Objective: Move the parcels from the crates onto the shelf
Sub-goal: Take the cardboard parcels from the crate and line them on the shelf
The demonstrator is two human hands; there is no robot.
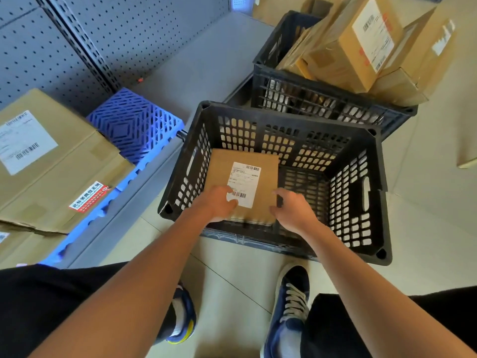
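Observation:
A flat brown parcel (255, 161) with a white label lies inside the near black crate (361, 202), against its left wall. My left hand (219, 202) rests on the parcel's near left corner, over the label's edge. At the parcel's near right edge my right hand (291, 210) touches it, fingers curled toward the side. A second black crate (309, 99) behind holds several cardboard parcels (361, 47). The grey shelf (165, 81) stands on the left with a large labelled box (51, 161) on it.
A blue plastic grid panel (134, 125) lies on the shelf under and beside the large box. A grey pegboard wall (77, 34) backs the shelf. My feet in blue shoes (291, 306) stand on the tiled floor before the crate.

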